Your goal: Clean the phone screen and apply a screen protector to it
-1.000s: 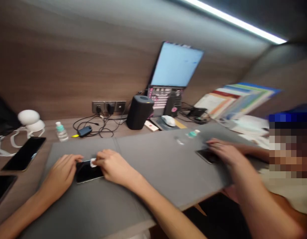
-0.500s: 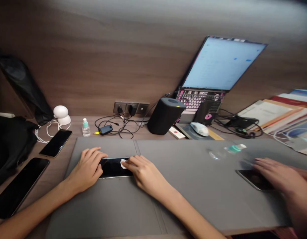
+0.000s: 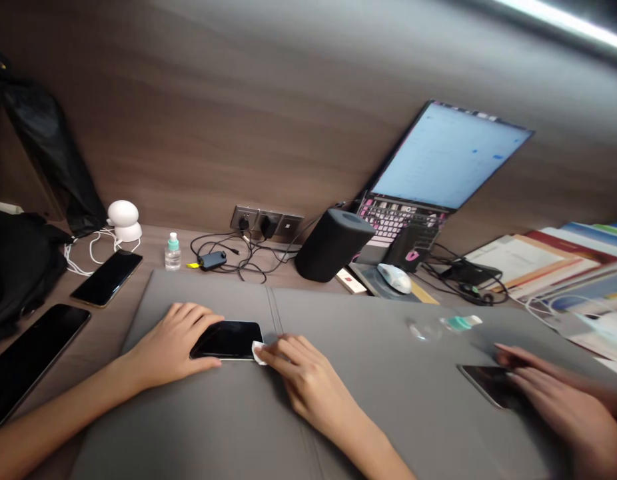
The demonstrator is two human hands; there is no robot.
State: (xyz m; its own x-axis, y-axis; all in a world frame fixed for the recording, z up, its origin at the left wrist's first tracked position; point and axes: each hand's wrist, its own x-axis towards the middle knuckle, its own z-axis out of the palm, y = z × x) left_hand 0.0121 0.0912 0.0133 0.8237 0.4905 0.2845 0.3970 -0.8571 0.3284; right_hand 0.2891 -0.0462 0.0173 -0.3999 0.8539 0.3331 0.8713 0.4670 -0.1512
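Observation:
A black-screened smartphone (image 3: pixel 232 339) lies flat and lengthwise on the grey desk mat (image 3: pixel 198 427). My left hand (image 3: pixel 176 343) grips its left end, thumb along the near edge and fingers over the far edge. Pinched in the fingertips of my right hand (image 3: pixel 311 380) is a small white wipe (image 3: pixel 258 353); it touches the phone's near right corner. Farther right, a co-worker's hands (image 3: pixel 563 400), somewhat blurred, are at another phone (image 3: pixel 486 383).
Two dark phones (image 3: pixel 107 277) (image 3: pixel 38 360) lie left of the mat. A small spray bottle (image 3: pixel 173 255) stands behind it; another bottle (image 3: pixel 461 324) lies on its right part. Cables (image 3: pixel 246 267), a black speaker (image 3: pixel 333 243), a mouse (image 3: pixel 394 278) and a laptop (image 3: pixel 451 157) line the back.
My right hand has moved the wipe from the upper screen to the near right corner. My left thumb has shifted to the near edge. The view has tilted slightly.

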